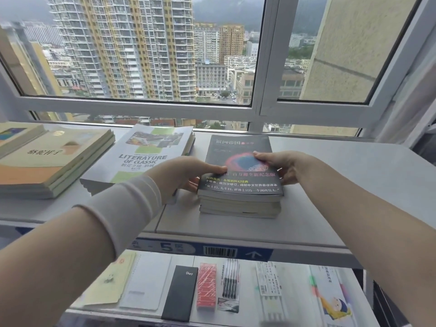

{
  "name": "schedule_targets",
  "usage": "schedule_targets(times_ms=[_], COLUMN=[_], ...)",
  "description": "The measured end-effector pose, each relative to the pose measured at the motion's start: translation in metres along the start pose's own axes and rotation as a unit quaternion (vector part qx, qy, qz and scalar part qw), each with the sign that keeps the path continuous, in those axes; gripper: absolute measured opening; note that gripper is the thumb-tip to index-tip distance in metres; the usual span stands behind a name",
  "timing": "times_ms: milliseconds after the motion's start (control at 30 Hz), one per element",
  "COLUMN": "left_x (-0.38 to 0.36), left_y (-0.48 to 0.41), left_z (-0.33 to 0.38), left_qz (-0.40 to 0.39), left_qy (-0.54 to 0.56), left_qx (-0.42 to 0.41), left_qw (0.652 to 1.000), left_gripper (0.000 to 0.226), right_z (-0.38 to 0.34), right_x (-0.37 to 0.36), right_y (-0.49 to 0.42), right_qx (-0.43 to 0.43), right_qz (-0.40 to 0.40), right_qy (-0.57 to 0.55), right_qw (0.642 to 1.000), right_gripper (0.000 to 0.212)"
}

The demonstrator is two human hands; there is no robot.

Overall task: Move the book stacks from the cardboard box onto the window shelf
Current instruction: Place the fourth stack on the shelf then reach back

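Currently, a stack of dark-covered paperbacks (240, 185) sits flat on the grey window shelf (342, 185), directly below the window frame (141, 106). The left hand (181, 172) grips the stack's left edge, thumb laid across the top cover and fingers curled down against the side. The right hand (283, 167) grips the right edge the same way, thumb on the cover and fingers wrapped around the side. A pale sleeve (127, 208) covers the left forearm. Just left of the held stack lies a stack topped by a "Literature of Classic" book (141, 156), and further left a stack of beige-and-orange books (52, 159). On the lower shelf (295, 303) lie a black diary (179, 292), a red box (206, 285) and a pack of pens (230, 283).
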State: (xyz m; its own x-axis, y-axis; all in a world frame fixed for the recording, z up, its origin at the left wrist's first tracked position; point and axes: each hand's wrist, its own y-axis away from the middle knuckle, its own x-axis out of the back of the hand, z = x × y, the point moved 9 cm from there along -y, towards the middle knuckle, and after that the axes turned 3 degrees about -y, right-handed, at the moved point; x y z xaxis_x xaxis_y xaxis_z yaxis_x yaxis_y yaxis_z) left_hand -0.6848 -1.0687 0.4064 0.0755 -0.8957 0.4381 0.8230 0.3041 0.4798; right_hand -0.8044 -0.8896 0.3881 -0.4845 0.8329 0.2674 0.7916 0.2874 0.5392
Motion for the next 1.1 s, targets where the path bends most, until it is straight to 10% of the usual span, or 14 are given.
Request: schedule_targets(times_ms=[633, 933, 1100], left_x=[0.01, -0.019, -0.087], left_y=[0.022, 0.079, 0.135], left_z=[0.035, 0.089, 0.085], left_qz=[0.123, 0.218, 0.173], left_qy=[-0.257, -0.542, -0.547], left_qx=[-0.051, -0.289, -0.38], left_qw=[0.957, 0.758, 0.725], left_gripper=[0.052, 0.066, 0.059], right_z=[-0.01, -0.003, 0.067], right_x=[0.008, 0.056, 0.066], right_y=[0.011, 0.141, 0.229], right_qx=[0.084, 0.118, 0.041], right_qz=[0.093, 0.366, 0.394], right_qy=[0.172, 0.539, 0.56], right_qw=[0.977, 0.749, 0.728], right_gripper=[0.074, 0.066, 0.068])
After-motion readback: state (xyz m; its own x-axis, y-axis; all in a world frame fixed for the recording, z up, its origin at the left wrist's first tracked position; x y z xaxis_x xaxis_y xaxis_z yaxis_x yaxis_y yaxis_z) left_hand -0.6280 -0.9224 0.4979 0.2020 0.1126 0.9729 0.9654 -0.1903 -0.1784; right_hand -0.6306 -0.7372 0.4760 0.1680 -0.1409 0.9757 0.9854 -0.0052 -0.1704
